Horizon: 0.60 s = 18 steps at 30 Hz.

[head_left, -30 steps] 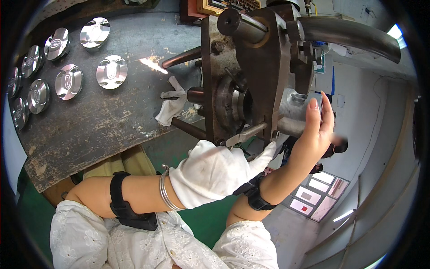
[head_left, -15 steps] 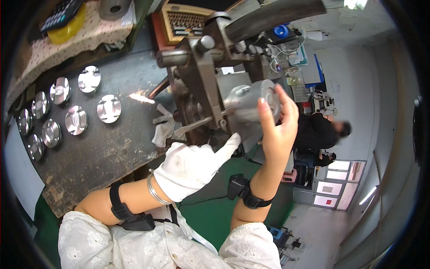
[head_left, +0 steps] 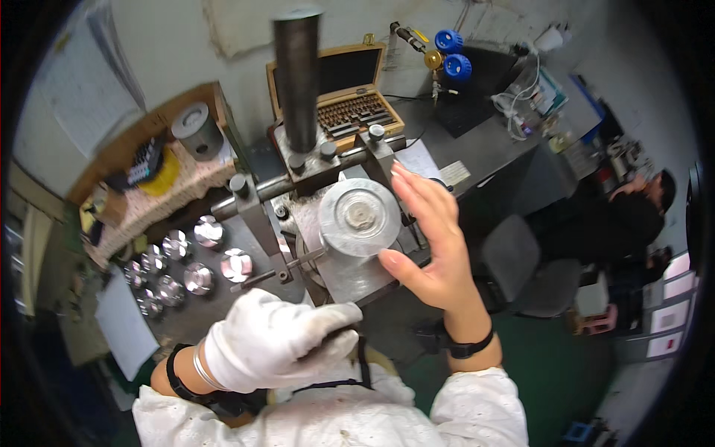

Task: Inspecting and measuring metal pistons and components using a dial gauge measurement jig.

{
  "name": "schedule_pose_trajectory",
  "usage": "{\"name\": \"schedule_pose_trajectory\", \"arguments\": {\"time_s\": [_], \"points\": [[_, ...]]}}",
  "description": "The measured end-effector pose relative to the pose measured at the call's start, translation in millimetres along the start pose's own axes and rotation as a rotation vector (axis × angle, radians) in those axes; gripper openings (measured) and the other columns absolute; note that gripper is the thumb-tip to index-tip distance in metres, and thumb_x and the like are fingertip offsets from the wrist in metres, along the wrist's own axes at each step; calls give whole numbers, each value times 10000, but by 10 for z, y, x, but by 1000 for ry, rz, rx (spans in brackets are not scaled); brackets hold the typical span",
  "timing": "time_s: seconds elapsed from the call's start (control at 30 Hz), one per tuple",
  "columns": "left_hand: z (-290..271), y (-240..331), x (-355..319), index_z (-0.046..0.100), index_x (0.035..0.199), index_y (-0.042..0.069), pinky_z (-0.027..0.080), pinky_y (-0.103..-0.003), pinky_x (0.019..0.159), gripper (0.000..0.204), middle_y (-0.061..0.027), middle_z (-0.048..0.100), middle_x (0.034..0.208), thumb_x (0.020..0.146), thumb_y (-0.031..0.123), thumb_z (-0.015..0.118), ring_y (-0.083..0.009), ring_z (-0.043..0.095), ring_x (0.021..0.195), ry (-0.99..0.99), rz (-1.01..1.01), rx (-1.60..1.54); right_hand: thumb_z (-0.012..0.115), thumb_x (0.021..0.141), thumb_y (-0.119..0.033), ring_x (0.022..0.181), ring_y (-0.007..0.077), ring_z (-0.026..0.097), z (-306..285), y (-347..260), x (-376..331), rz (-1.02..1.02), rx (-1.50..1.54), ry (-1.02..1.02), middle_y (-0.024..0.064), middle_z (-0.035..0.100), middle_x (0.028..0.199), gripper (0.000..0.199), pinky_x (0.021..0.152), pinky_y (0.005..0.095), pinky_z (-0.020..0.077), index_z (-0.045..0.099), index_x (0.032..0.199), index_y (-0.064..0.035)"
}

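Note:
A round grey metal piece with a ringed top face (head_left: 359,217) sits at the middle of a metal bench fixture (head_left: 328,167) with a crossbar, clamp arms and knobs. My right hand (head_left: 432,246), bare, is spread open at its right side. The thumb tip lies by the lower right rim and the fingers reach past the upper right; whether they touch is unclear. My left hand (head_left: 279,339), in a white glove, is closed in front of the fixture, finger and thumb drawn together. Anything between them is hidden in a dark gap.
Several shiny metal discs (head_left: 198,278) stand in rows on the bench at left. Behind are an open wooden case of small blocks (head_left: 354,115), a thick upright dark post (head_left: 296,82) and blue-knobbed gauges (head_left: 448,41). A grey chair (head_left: 514,257) and a seated person are at right.
The view has swung round to look more from above. My right hand has loosened from its grip round the grey metal piece. My left hand has drawn back, its pointing finger now bent in.

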State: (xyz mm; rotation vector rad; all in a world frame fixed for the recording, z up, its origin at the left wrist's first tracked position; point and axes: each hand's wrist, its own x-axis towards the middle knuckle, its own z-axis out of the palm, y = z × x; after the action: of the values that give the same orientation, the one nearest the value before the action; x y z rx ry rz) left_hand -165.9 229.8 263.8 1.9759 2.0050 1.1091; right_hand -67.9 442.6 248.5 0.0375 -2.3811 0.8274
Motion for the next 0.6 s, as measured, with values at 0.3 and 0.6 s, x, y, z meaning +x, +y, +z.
{"name": "schedule_pose_trajectory", "arguments": {"time_s": [0.3, 0.6], "points": [[-152, 13, 966, 457, 1302, 54, 399, -407, 974, 862, -189, 469, 1300, 551, 256, 827, -363, 477, 1166, -204, -170, 330, 663, 764, -96, 856, 244, 569, -323, 710, -786, -3, 413, 89, 69, 653, 897, 217, 815, 350, 431, 676, 975, -49], [-94, 27, 1318, 456, 1297, 71, 406, -385, 975, 864, -156, 488, 1275, 542, 239, 841, -323, 491, 1148, -522, -339, 401, 637, 805, -95, 735, 211, 615, 102, 829, -1231, 176, 837, -109, 78, 683, 819, 149, 712, 313, 452, 694, 931, -41]]}}
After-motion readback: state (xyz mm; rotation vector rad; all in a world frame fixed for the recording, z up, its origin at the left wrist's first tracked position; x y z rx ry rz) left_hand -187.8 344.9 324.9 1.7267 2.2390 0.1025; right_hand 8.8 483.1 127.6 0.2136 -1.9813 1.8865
